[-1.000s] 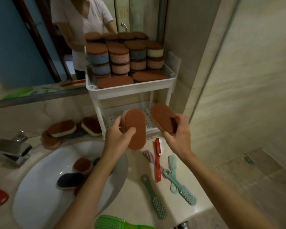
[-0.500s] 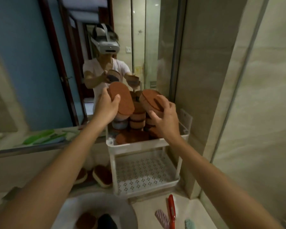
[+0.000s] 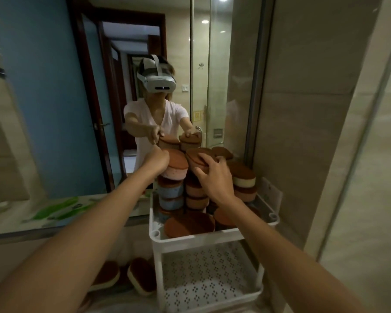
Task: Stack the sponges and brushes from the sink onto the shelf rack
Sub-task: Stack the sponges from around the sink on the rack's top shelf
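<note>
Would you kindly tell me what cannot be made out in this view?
- Sink: below the bottom edge of the head view; contents unseen.
- Left hand: its knuckles hide the fingertips, so its hold on the pink sponge is unclear.
- Rear stacks on the rack: hidden by the right hand and front sponges, head view; uncountable.

A home bathroom: wall mirror point(image 3: 54, 109), glass shower door point(image 3: 210, 71), tiled walls point(image 3: 314, 109).

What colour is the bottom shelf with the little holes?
White. The head view shows the bottom shelf clearly.
</note>
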